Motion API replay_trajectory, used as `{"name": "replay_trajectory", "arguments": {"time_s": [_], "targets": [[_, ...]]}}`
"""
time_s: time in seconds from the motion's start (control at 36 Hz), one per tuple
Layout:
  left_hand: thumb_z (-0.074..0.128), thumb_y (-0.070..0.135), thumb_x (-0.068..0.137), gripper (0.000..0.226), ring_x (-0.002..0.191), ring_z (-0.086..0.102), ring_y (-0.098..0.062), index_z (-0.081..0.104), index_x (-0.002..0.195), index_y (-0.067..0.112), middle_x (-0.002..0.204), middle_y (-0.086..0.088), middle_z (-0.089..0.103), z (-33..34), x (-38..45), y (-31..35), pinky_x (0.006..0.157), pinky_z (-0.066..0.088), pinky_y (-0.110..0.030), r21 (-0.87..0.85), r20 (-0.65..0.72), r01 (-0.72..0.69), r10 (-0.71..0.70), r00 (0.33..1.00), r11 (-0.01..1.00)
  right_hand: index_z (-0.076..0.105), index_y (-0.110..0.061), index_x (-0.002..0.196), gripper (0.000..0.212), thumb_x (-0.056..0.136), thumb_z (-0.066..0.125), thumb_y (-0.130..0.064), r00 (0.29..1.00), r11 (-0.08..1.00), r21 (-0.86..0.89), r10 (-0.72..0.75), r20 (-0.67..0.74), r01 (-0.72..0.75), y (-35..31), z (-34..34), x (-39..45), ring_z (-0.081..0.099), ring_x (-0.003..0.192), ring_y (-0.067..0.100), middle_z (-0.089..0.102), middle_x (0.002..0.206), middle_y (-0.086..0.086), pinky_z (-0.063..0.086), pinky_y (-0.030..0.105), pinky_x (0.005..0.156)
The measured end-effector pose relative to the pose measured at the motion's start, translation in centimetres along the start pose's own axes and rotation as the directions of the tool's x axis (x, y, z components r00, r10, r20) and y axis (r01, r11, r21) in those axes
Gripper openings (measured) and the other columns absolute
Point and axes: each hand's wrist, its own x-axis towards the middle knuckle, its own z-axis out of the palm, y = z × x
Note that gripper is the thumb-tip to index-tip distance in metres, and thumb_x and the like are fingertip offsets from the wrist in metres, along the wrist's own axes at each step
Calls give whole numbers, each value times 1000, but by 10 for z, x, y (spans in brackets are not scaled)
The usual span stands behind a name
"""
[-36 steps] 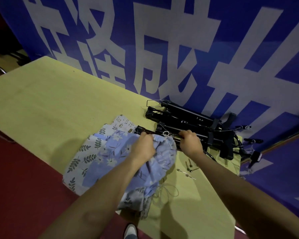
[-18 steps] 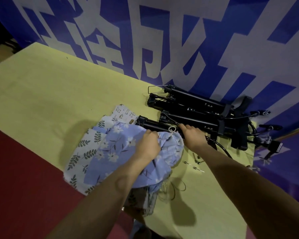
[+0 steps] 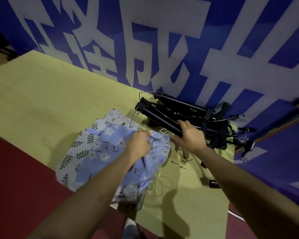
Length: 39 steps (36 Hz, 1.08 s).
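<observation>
Pretty dim and murky overall. The banner (image 3: 162,40) up top is the brightest bit. Soft shadows pool on the table (image 3: 41,94) left of the floral cloth (image 3: 102,147) and at lower center. The black stand (image 3: 159,118) loses detail in the dark. The right edge is motion-smeared, and the edges bend fisheye-style.

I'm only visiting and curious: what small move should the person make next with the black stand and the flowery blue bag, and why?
Probably slide the near end of the black folded metal stand into the gathered opening of the blue floral cloth bag. The right hand grips that end just beside the opening, which the left hand pinches; the stand lies outside the bag.
</observation>
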Motion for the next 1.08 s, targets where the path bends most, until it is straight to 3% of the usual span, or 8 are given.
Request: {"name": "replay_trajectory", "arguments": {"time_s": [0.17,0.31,0.39,0.53,0.67,0.86,1.0,1.08], "targets": [[48,2,91,44,114,52,-32,49,134,6,136,-13,43,-6,-8,12,87,43,-32,-89,12,0,1,1000,996,38,-11,117,54,79,62,-41,991,990,53,129,-44,-127,0,-29,-16,61,92,37,55,118,10,39,35,65],[50,1,91,50,109,54,-36,40,140,3,139,-14,36,-8,-6,14,74,39,-28,-164,30,27,-23,999,986,32,-13,104,51,74,66,-37,981,979,122,176,-83,-166,10,-42,-35,57,77,34,56,99,6,35,33,60],[51,0,90,56,115,51,-32,35,143,5,141,-14,33,-9,-2,17,80,41,-27,-194,8,47,-46,999,980,27,-18,99,51,73,67,-34,979,970,172,188,-76,-173,22,-48,-48,50,66,29,54,85,4,34,32,56],[59,-3,84,73,128,42,-30,24,148,5,148,-12,25,-9,2,22,99,38,-29,-208,-14,35,-39,999,977,35,-19,116,55,73,66,-35,990,984,134,125,-64,-115,36,-49,-68,58,76,31,63,95,5,40,33,60],[55,-9,82,85,125,44,-31,12,152,14,151,-7,19,-10,4,19,82,45,-26,-246,8,14,-12,1000,969,39,-22,126,59,76,65,-38,997,996,56,66,-49,-63,41,-47,-82,61,95,33,64,110,4,41,35,67],[62,-8,82,94,143,24,-26,3,152,14,158,-5,6,-21,0,8,108,33,-29,-124,80,7,3,997,992,42,-26,124,53,76,62,-38,1000,999,24,22,-16,-22,42,-46,-86,62,97,29,64,113,-2,40,32,65],[64,-8,77,99,134,38,-30,5,152,15,155,-7,15,-34,-5,3,94,44,-32,-49,134,-48,54,989,998,43,-26,126,53,77,62,-37,999,1000,20,-11,-33,12,35,-47,-82,63,96,28,65,112,-2,36,30,63],[72,-1,76,98,134,37,-28,12,152,10,151,-9,23,-33,-9,2,102,39,-30,-49,82,-98,102,991,994,45,-28,124,53,76,65,-34,999,995,100,-7,-54,13,29,-49,-81,63,93,28,66,102,-1,34,29,63]]}}
